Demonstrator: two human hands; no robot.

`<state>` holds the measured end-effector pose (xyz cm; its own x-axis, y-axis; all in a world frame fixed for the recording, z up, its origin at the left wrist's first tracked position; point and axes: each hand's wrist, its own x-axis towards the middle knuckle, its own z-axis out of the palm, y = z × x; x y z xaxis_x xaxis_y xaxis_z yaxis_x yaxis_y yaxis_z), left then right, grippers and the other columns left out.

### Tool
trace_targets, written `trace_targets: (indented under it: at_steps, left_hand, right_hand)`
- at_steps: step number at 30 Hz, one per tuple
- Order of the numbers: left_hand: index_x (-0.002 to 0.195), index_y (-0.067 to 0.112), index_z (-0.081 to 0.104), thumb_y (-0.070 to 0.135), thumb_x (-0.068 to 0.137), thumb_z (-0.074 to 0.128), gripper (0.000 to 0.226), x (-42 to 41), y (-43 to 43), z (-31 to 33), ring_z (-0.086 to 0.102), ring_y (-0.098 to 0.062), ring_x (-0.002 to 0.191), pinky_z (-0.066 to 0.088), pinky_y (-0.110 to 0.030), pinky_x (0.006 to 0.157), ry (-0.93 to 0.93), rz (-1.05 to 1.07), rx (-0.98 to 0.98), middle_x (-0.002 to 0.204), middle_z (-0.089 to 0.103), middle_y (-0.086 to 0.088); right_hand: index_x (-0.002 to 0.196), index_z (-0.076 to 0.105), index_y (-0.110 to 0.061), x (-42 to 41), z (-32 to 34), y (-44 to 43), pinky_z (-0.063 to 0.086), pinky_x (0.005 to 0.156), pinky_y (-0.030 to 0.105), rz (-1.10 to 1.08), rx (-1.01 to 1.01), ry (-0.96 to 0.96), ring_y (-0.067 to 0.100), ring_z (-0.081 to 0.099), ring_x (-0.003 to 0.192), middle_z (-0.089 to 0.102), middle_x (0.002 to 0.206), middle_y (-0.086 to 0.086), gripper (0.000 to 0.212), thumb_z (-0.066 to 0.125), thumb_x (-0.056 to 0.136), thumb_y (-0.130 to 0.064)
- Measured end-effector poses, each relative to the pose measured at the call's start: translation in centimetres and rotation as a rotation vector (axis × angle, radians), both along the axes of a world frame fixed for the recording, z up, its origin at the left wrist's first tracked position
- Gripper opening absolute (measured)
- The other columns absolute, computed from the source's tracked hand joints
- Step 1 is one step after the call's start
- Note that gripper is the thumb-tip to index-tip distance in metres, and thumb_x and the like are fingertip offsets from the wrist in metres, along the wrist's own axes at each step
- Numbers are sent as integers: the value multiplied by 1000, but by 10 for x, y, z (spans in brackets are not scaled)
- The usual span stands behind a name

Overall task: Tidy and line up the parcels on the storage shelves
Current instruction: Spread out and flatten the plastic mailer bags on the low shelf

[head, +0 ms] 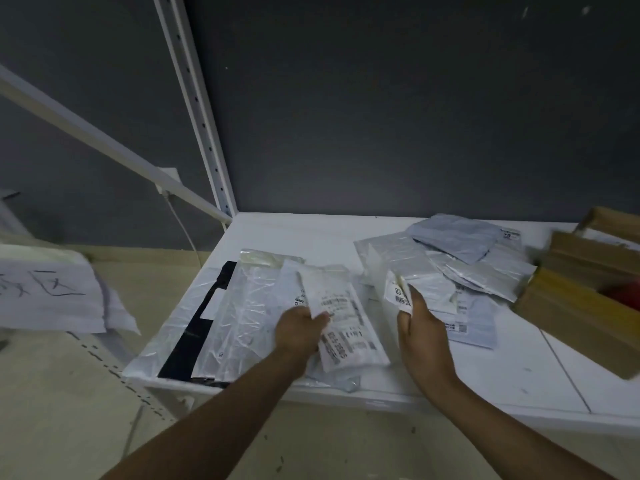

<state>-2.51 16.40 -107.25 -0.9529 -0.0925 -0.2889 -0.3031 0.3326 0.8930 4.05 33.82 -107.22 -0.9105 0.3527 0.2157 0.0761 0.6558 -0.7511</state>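
White shelf (485, 368), grey wall (381, 116) behind.
Left hand (299, 329) grips a long labelled parcel (349, 327); right hand (420, 327) pinches a smaller labelled parcel (394, 292).

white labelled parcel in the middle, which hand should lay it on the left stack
Left. The left hand grips the white labelled parcel over the left stack; the right hand pinches a second parcel.

The left hand (301, 327) grips a white parcel (346, 320) by its edge, over flat clear bags (242, 306) spread to its left on the shelf (485, 368). The right hand (420, 327) pinches a small labelled parcel (398, 289); grey mailers (460, 244) heap just beyond it, with cardboard boxes (581, 299) farther right.
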Motion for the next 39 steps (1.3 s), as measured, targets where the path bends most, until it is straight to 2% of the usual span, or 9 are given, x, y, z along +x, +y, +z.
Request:
trace_targets:
  at_steps: [3,8,11,14,20,25,29,34,39]
  left_hand:
    - [72,10,65,25,85,71,21,7,19,-10,65,-13,65,56,-23,66,85,-59,-134,77,71,-5]
    - [98,15,72,48,83,67,37,12,34,-11,50,-27,118,43,-34,97,119,-176,-473,108,65,-10]
    - [97,3,71,26,85,72,26,8,33,-10,69,-24,80,58,-33,73,59,-138,-159,94,73,-13]
    - [100,1,72,21,88,69,24,-2,18,1,68,-17,71,56,-25,65,45,-193,-223,93,73,-10]
    - [92,-3,66,39,88,65,41,-24,-22,10,68,-21,86,53,-28,78,20,-397,-609,84,68,-6]
    - [110,18,54,58,80,65,51,-14,-21,-2,50,-25,109,47,-38,93,176,-276,-882,121,45,-10]
    - [130,24,49,43,92,56,43,-11,-10,-3,38,-21,126,31,-35,105,432,-366,-775,141,39,-2]
    - [140,27,44,49,95,46,49,-21,17,3,32,-20,136,24,-33,111,490,-524,-838,149,37,-1]
    - [145,29,37,57,93,45,60,-36,42,2,24,-25,142,20,-37,114,438,-645,-981,155,29,-7]
  right_hand:
    - [150,26,-33,4,-1,7,35,48,14,101,65,-25,4,51,58,58,76,0,54,41,100,-16]
    - [149,20,-45,7,-21,17,51,69,23,261,105,-117,10,64,80,69,102,3,55,44,101,-32]
    - [148,13,-48,6,-23,18,49,73,25,255,115,-110,14,64,88,67,112,5,60,44,101,-27]
    - [152,8,-39,7,-14,14,47,71,30,171,355,-146,24,64,94,62,123,7,70,45,97,-16]
    - [125,65,-14,9,-20,-8,48,38,27,246,824,63,23,73,86,69,117,10,84,88,44,-9]
    - [143,44,-25,8,-31,-12,57,78,41,442,740,-264,27,56,124,48,145,8,70,28,92,-69]
    - [153,9,-36,9,-22,0,20,114,40,611,723,-385,22,15,146,7,163,-1,96,3,71,-87]
    - [114,63,-28,-14,-12,35,40,88,33,408,766,-129,20,55,109,63,117,-5,68,10,88,-61]
    - [137,47,-18,-66,-1,82,33,101,31,196,852,-255,23,42,129,49,140,3,43,43,95,-24]
